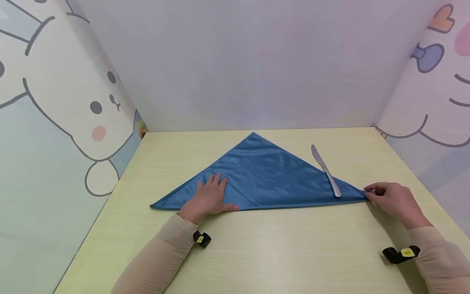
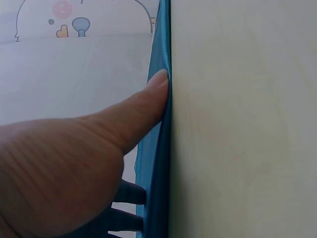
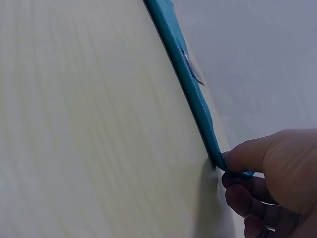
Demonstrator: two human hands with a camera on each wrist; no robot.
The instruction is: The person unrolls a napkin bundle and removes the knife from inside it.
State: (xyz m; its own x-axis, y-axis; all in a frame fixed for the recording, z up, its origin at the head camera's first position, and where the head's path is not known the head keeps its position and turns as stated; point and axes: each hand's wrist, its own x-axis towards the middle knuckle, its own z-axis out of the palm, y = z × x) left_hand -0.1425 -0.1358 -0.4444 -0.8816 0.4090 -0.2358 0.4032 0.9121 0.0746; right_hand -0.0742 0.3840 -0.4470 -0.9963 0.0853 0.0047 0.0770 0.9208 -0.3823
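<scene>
A blue cloth napkin (image 1: 271, 171), folded into a triangle, lies on the table with its peak pointing away and its long folded edge toward me. My left hand (image 1: 211, 196) rests flat on its left part, fingers spread, with the thumb (image 2: 148, 99) along the front fold in the left wrist view. At the far right corner, my right hand (image 1: 393, 200) pinches the napkin's tip between thumb and fingers; the right wrist view shows the blue corner (image 3: 240, 173) between them. A silver table knife (image 1: 327, 171) lies slanted across the napkin's right side, its handle on the cloth.
The pale wooden table (image 1: 286, 249) reaches a plain whitish wall panel (image 1: 249, 69) at the back. Side panels with cartoon animals (image 1: 73, 90) stand at left and right. A black wrist camera (image 1: 401, 254) sits at the right cuff, another at the left.
</scene>
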